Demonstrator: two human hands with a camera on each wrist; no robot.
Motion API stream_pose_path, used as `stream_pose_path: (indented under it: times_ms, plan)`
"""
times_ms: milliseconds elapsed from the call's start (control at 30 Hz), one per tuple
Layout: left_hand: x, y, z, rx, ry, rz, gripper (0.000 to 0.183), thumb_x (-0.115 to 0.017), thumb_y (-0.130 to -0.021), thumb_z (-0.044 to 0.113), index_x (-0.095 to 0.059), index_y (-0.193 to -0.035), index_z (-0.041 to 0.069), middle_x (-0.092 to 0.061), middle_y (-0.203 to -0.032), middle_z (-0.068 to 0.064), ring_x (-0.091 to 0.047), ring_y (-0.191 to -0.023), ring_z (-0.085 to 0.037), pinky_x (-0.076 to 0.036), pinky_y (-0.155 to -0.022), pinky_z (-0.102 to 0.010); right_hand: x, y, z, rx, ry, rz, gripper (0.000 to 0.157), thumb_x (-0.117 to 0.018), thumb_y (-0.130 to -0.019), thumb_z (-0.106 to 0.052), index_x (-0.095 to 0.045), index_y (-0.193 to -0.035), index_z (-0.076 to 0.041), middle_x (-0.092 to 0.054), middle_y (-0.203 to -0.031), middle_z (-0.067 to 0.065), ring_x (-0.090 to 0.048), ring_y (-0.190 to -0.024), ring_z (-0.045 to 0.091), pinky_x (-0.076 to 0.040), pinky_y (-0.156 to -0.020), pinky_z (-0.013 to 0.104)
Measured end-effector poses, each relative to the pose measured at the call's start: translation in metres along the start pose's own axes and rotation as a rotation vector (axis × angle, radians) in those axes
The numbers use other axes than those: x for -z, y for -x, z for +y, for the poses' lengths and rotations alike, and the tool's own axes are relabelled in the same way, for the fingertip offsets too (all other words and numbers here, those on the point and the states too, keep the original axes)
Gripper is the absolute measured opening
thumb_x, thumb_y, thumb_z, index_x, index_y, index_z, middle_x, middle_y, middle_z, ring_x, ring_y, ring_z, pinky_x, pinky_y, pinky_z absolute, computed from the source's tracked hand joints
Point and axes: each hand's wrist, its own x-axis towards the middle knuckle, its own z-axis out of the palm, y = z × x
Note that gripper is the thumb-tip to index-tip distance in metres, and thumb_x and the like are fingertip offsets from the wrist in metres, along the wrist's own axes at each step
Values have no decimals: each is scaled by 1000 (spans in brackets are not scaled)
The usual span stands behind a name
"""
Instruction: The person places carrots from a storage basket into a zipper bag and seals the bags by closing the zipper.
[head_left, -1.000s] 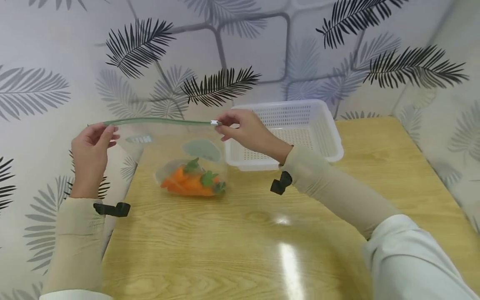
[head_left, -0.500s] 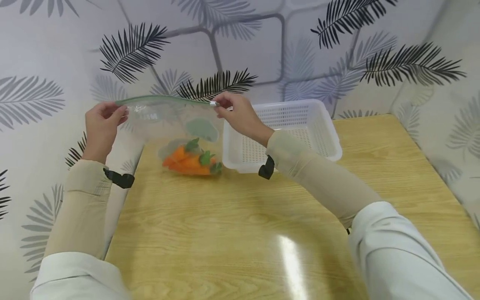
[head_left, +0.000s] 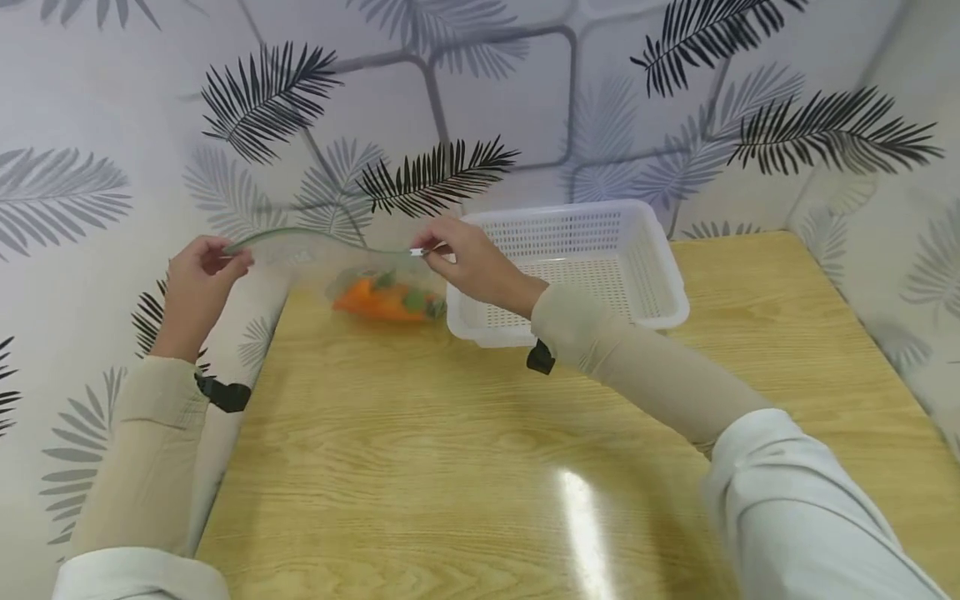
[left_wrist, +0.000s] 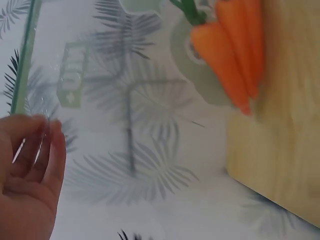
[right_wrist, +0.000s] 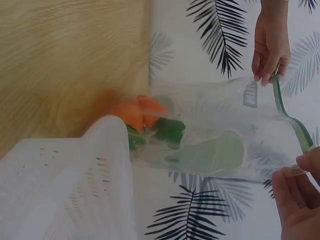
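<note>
My left hand pinches one top corner of a clear zip bag. With thumb and fingers, my right hand pinches the opposite corner, at the white slider. Between them the green zip strip bends in a wavy curve, with the bag hanging below it. Several orange carrots with green tops lie in the bottom of the bag, blurred in the head view. The bag's lower end is beside the white basket in the right wrist view.
A white perforated plastic basket stands at the back of the wooden table, right of the bag. Behind it rises a wall covering with a leaf print. The table's left edge runs below my left forearm.
Both hands rise with the bag, then drop again, now a little closer together. The carrots have moved toward the back of the table, and the zip strip bows more.
</note>
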Motion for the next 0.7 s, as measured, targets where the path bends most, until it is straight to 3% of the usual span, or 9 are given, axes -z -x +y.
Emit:
stream_pose_path:
  times_ms: [200,433,500,600,700]
  plan:
    - [15,53,-30,-31,-20,-111,25,-55,-93,10,-56,-118,6,-62,-106,-7,-60,-90,-7,-48,-73,-13,-23,27,-15,94,33,-181,16,-54,-90,1,-59,-104,-4,-60,-103,3,-57,-93,9,-47,-79,16]
    - [18,102,-46,-70,-192,-262,17,-52,-94,10,-64,-107,9,-62,-105,-8,-55,-90,-2,-42,-72,-11,-47,66,-26,132,105,-359,22,-53,-90,-4,-63,-109,-10,-60,-100,-5,-55,-91,3,-47,-77,15]
    - [17,114,-51,-66,-238,-326,18,-51,-94,7,-64,-106,10,-63,-105,-8,-55,-91,-5,-45,-75,-17,-55,78,-27,165,122,-402,21,-52,-91,-6,-64,-108,-12,-60,-98,-7,-53,-89,2,-45,-75,14]
    - [13,129,-55,-46,-255,-441,21,-49,-93,1,-63,-107,8,-62,-108,-11,-56,-98,-18,-48,-81,-35,-67,94,-26,205,129,-447,19,-52,-92,-7,-64,-105,-13,-59,-95,-7,-52,-87,2,-44,-76,14]
    - [2,143,-57,-24,-264,-536,25,-49,-91,-3,-60,-112,5,-60,-111,-14,-54,-104,-32,-44,-85,-51,-77,110,-22,185,126,-488,18,-53,-92,-8,-63,-105,-14,-59,-97,-7,-52,-89,2,-42,-80,13]
